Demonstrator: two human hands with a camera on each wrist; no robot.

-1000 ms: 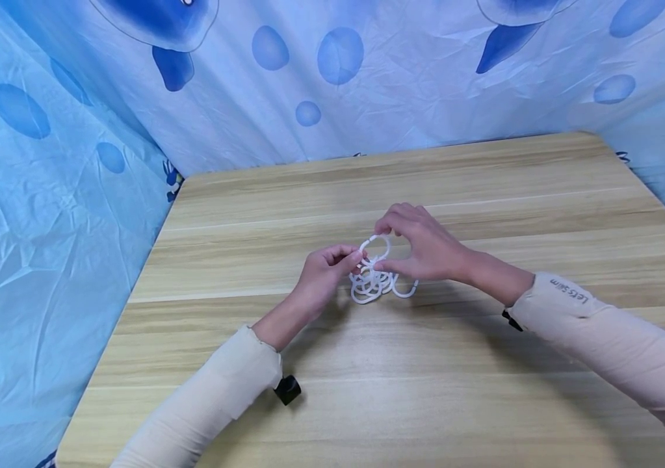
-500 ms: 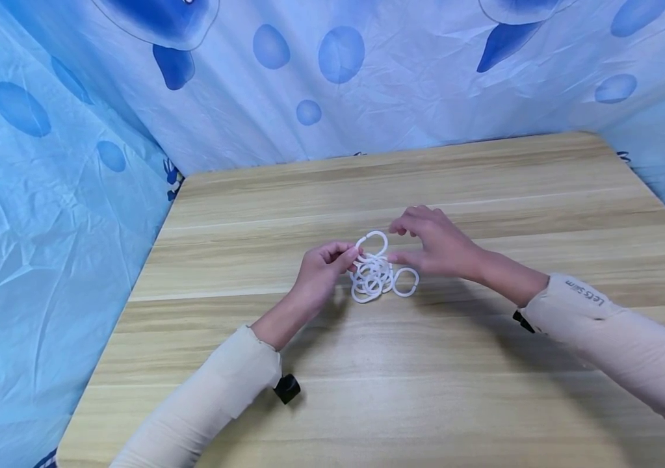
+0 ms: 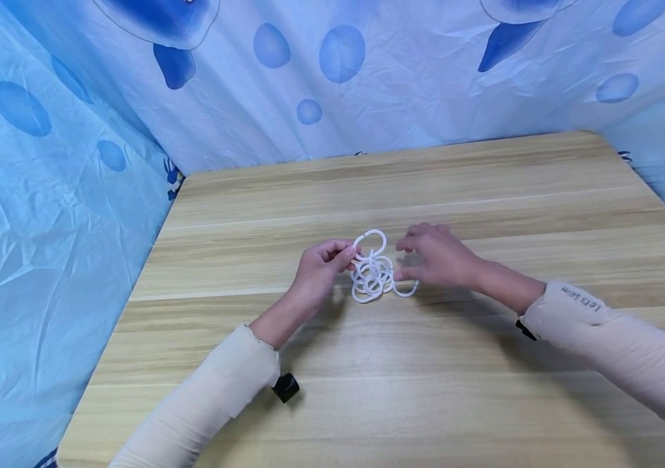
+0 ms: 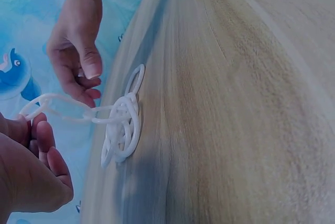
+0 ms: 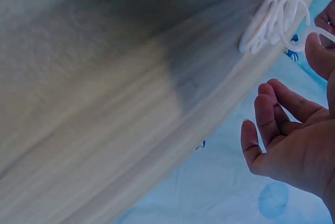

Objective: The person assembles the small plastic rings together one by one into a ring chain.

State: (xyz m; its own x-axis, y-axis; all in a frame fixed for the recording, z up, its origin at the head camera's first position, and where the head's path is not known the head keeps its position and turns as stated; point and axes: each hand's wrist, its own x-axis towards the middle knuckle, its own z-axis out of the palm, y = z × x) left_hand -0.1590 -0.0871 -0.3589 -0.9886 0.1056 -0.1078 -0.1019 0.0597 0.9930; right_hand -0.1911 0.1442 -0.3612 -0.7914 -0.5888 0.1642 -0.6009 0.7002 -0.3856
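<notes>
Thumb and fingers of my left hand pinch a white C-shaped shower curtain ring, raised over the table. From it a link or two lead down to a heap of linked white rings, as the left wrist view shows. One more ring lies at the heap's right side, partly covered by my right hand. That hand hovers just right of the heap with thumb and fingers apart. In the right wrist view, its relaxed fingers have nothing between them.
The wood-grain table spreads out on all sides of the rings. Blue sea-print curtains hang behind it and at the left and right. A small black block sits by the left sleeve cuff.
My right hand has let go of the raised ring, drawn back to the right, then come down beside the heap. My left hand keeps its pinch and barely shifts.
</notes>
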